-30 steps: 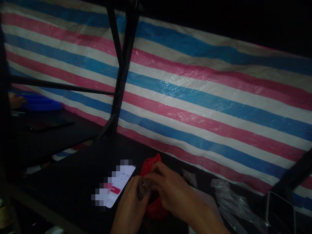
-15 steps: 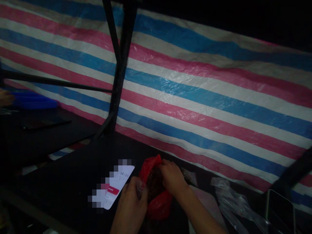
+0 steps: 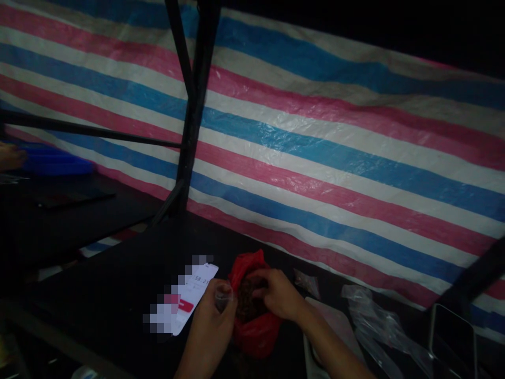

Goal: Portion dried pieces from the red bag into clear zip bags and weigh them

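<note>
A red plastic bag (image 3: 258, 337) stands with its mouth spread on the black tabletop. Small brown pieces (image 3: 246, 302), too dim to identify, fill it. My right hand (image 3: 278, 292) reaches over the rim into the mouth, its fingers apart and bent down at the brown pieces; the fingertips are partly lost in shadow. Against the bag's left side, my left hand (image 3: 215, 316) is closed, thumb against fingers, on a small clear plastic bag (image 3: 224, 293) whose rounded opening shows above the thumb.
A lit phone (image 3: 183, 305) lies left of my left hand. To the right are a small filled clear packet (image 3: 306, 283), a pale flat device (image 3: 329, 321), crumpled clear plastic bags (image 3: 379, 321) and a dark phone-like slab (image 3: 453, 342). Another person's hand (image 3: 11, 157) is by a blue tray (image 3: 59, 160).
My right hand has moved from the red bag's right rim to over its mouth, fingers now among the brown pieces. My left hand keeps its hold on the clear bag.
</note>
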The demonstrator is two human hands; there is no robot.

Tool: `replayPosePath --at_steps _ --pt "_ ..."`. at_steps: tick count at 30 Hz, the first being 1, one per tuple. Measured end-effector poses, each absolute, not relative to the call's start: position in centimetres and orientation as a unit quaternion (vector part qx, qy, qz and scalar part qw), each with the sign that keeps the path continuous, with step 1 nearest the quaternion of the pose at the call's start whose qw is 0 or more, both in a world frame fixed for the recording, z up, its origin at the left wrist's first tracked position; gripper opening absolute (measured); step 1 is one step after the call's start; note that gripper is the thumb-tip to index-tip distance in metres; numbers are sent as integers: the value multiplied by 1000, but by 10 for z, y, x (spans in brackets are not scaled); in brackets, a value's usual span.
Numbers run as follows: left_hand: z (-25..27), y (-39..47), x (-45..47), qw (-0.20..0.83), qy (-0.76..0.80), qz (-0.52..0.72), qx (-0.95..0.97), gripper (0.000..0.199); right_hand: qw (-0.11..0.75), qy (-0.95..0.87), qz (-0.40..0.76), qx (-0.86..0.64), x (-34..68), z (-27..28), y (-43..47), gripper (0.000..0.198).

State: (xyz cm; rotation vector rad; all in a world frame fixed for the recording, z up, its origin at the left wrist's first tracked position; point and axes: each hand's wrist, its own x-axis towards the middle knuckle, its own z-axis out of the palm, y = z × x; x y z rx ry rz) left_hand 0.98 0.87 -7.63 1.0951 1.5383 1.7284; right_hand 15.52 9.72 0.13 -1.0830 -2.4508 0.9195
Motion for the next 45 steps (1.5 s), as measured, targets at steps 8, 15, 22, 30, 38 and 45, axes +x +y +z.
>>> replayPosePath --at_steps 8,15,22,30,38,45 --pt "-66 -1 13 206 603 608 473 18 190 -815 406 -367 179 19 83 43" --pt "-67 -1 18 175 613 590 496 17 153 -899 222 -344 162 56 47 44" --pt "-64 0 21 159 620 589 493 17 78 -946 65 -309 153 70 33 44" --pt "-61 -4 16 173 630 579 488 13 110 -904 109 -398 166 62 53 41" --pt "-67 -3 10 191 652 579 451 13 28 -899 122 -419 151 29 79 43" --pt "-66 1 14 241 621 608 433 12 79 -868 285 -400 152 10 89 35"
